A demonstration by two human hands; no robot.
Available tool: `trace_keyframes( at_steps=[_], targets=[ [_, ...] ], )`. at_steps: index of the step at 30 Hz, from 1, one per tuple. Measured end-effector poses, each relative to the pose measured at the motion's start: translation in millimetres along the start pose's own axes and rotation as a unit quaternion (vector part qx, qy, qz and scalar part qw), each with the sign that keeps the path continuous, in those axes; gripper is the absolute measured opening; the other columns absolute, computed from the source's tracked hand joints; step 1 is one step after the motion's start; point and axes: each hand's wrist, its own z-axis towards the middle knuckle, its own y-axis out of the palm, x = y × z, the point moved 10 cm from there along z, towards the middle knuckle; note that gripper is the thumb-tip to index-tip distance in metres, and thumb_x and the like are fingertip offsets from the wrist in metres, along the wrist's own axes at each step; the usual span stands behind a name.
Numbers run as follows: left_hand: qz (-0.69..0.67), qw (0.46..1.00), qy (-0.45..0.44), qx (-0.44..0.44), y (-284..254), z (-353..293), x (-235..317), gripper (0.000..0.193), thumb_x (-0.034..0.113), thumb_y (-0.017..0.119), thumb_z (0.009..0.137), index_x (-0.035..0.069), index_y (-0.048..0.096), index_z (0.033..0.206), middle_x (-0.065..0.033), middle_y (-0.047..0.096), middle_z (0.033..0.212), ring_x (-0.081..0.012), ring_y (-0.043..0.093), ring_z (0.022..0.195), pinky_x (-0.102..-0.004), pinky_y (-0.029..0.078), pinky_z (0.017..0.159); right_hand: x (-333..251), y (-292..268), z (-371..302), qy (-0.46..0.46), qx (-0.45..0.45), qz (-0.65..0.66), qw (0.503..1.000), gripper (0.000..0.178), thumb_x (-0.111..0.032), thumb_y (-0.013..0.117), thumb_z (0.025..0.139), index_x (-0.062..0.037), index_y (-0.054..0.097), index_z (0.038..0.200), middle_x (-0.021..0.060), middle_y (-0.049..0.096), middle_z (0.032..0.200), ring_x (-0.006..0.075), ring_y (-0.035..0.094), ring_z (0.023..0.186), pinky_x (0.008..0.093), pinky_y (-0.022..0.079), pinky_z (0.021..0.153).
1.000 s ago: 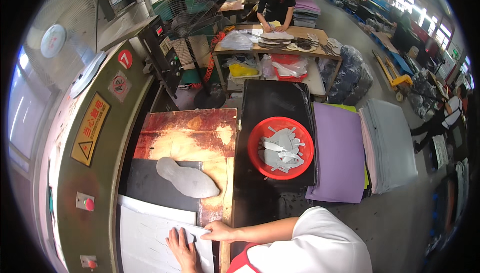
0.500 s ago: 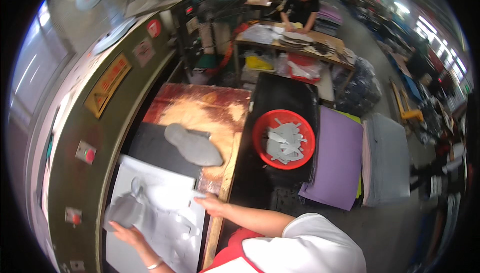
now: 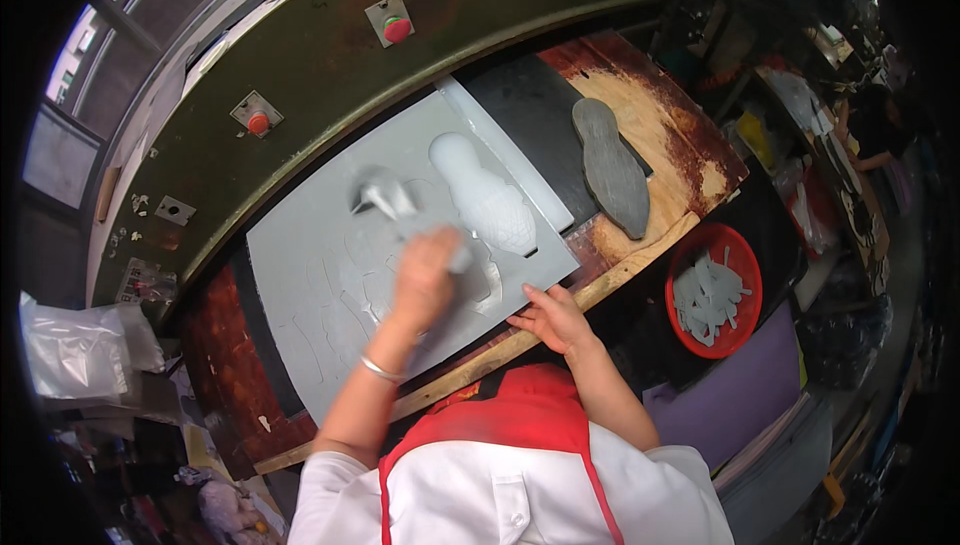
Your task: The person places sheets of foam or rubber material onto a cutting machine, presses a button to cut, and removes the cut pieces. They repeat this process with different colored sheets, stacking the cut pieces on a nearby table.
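The light grey, flat, flexible sheet (image 3: 300,290) lies on the red-stained wooden tabletop (image 3: 672,125), directly in front of the person, and bears thin cut outlines and 1 white, sole-shaped area (image 3: 485,200). The left hand (image 3: 427,272), with a pale bracelet (image 3: 382,371) at its wrist, is positioned over the middle of the sheet; its grip appears curled but is motion-blurred, so whether it holds anything cannot be told. A blurred grey and silvery shape (image 3: 388,197) shows just beyond this hand. The right hand (image 3: 556,318) is at the near edge of the sheet, close to the right corner; its grip is partly bent, with the thumb touching the edge, and whether it pinches the sheet cannot be told. The dark grey, sole-shaped block (image 3: 612,170) lies to the right, apart from both hands, beside a flat black mat (image 3: 520,105). A round red bowl (image 3: 755,290) containing pale grey scraps (image 3: 710,297) stands farther right. The dark green machine body (image 3: 325,75) behind the sheet carries 2 red push buttons (image 3: 397,30).
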Motion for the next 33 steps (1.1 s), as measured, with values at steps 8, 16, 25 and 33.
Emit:
trace_keyframes(
  at_steps=[8, 16, 25, 33],
  targets=[
    [-0.075, 0.986, 0.008, -0.149, 38.8, -48.9, -0.5, 0.054, 0.011, 0.065, 0.066, 0.006, 0.058, 0.119, -0.0200, 0.051, 0.127, -0.0350, 0.048, 0.120, -0.0502, 0.035, 0.106, 32.7, 7.7, 5.2, 0.002, 0.021, 0.012, 1.000, 0.027, -0.013, 0.059, 0.090, -0.0027, 0.055, 0.114, 0.0070, 0.061, 0.105, 0.0201, 0.058, 0.097, 0.0398, 0.046, 0.084],
    [-0.192, 0.977, -0.082, -0.046, 36.9, -49.8, -16.9, 0.058, -0.001, 0.058, 0.065, 0.001, 0.049, 0.123, -0.0181, 0.057, 0.122, -0.0376, 0.052, 0.117, -0.0474, 0.037, 0.106, 39.6, 33.9, 5.2, -0.019, 0.010, 0.055, 0.998, 0.036, -0.018, 0.047, 0.097, 0.0023, 0.046, 0.127, 0.0167, 0.059, 0.115, 0.0266, 0.055, 0.111, 0.0415, 0.044, 0.094],
    [-0.197, 0.835, -0.264, 0.441, -128.5, -24.7, -210.8, 0.030, 0.025, 0.054, 0.097, -0.002, 0.057, 0.110, -0.0075, 0.062, 0.100, -0.0145, 0.052, 0.088, -0.0296, 0.044, 0.079, 56.6, -5.2, 13.7, -0.015, 0.083, 0.041, 0.996, 0.034, -0.024, 0.043, 0.100, 0.0043, 0.052, 0.117, 0.0182, 0.062, 0.110, 0.0276, 0.059, 0.105, 0.0430, 0.049, 0.088],
    [0.138, 0.866, -0.227, 0.423, -304.3, 1.1, -247.1, 0.032, 0.016, 0.048, 0.099, -0.005, 0.056, 0.121, -0.0220, 0.063, 0.113, -0.0268, 0.063, 0.100, -0.0338, 0.050, 0.087, 63.7, 0.0, 33.2, -0.018, 0.068, 0.018, 0.997, 0.041, -0.028, 0.064, 0.088, -0.0030, 0.053, 0.119, 0.0145, 0.060, 0.110, 0.0228, 0.059, 0.098, 0.0473, 0.051, 0.079]
  ],
)
